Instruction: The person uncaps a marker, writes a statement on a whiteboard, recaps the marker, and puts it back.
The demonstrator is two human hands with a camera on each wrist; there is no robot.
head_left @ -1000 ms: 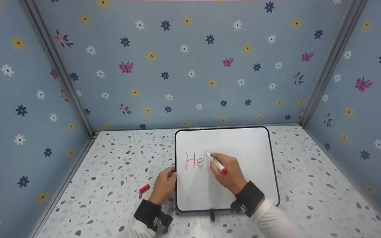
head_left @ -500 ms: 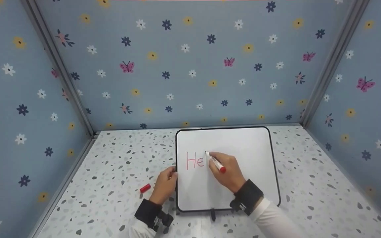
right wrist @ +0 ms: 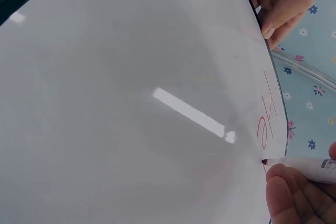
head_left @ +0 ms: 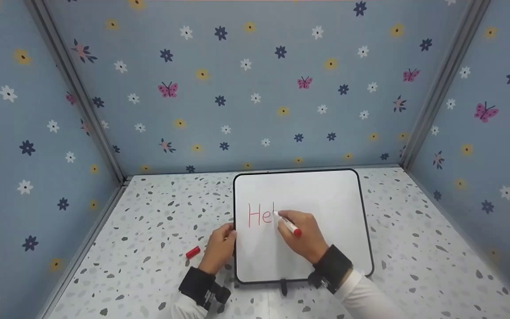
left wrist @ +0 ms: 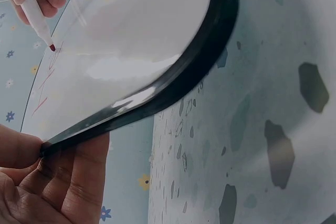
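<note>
A whiteboard (head_left: 326,190) with a black rim stands tilted on the table, red letters "He" (head_left: 260,215) on its left part and a thin vertical stroke beside them. My right hand (head_left: 303,235) pinches a white marker (head_left: 288,224) with a red end, its red tip on the board in the right wrist view. At the board's left edge my left hand (head_left: 219,246) grips the rim between thumb and fingers, as the left wrist view shows with the fingers (left wrist: 86,177) behind the board. A red marker cap (head_left: 193,252) lies on the table left of that hand.
The speckled table (head_left: 157,212) runs back to a blue flowered wall (head_left: 255,88), with side walls left and right. A black foot (head_left: 284,287) juts out below the board's lower edge. Black camera bands (head_left: 334,268) sit on both wrists.
My right hand has moved the marker tip slightly down the board, and a short vertical red stroke now shows after the "e". The left hand keeps its grip on the board's edge.
</note>
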